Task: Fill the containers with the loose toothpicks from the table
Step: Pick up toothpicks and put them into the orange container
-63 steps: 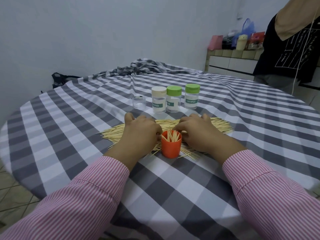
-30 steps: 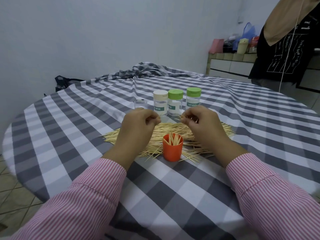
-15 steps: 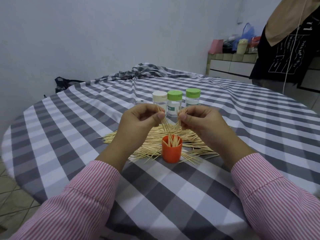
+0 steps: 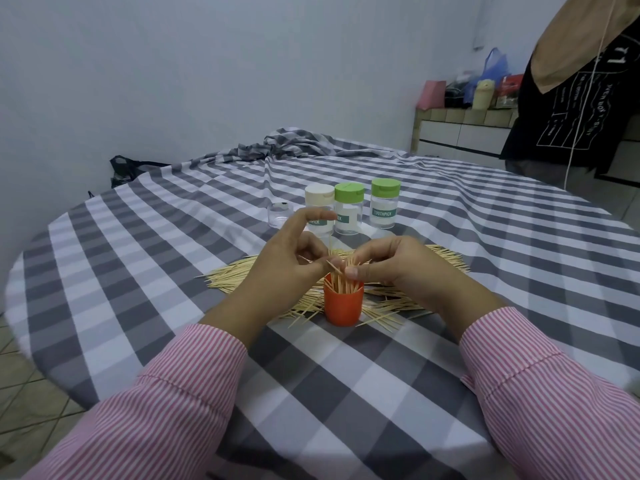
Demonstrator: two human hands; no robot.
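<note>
Worktop [image 4: 138, 271] round, covered in grey-white check cloth. Left side: small clear cup [image 4: 280, 214] standing upright, open. Next to it a row of three upright toothpick jars: cream-lid jar [image 4: 319, 211], partly behind left hand fingers, green-lid jar [image 4: 348, 209] just beside it, second green-lid jar [image 4: 384, 203] a little apart to the right, label reads TOOTHPICK.

Loose toothpicks [image 4: 235, 277] lie flat in a wide pile on the cloth, long axes mostly running left-right, some fanned diagonally near the front edge of the pile.

Orange cup [image 4: 343, 306] stands upright in the middle of the pile, mouth up, toothpicks in it standing near vertical, tips up, slightly splayed.

Left hand [image 4: 294, 258] raised above the cup's left rim, wrist bent, thumb and finger pinching a few toothpicks, one stick points straight up; index finger extended up and curved. Right hand [image 4: 398, 261] at the cup's right rim, palm down, thumb and fingers pinching a small bunch of toothpicks, held near upright, lower ends into the cup mouth. Fingertips of both hands nearly meet over the cup. Pink-striped sleeves on both forearms.

Far right: another person [image 4: 581, 98] in a black shirt standing by the worktop edge
</note>
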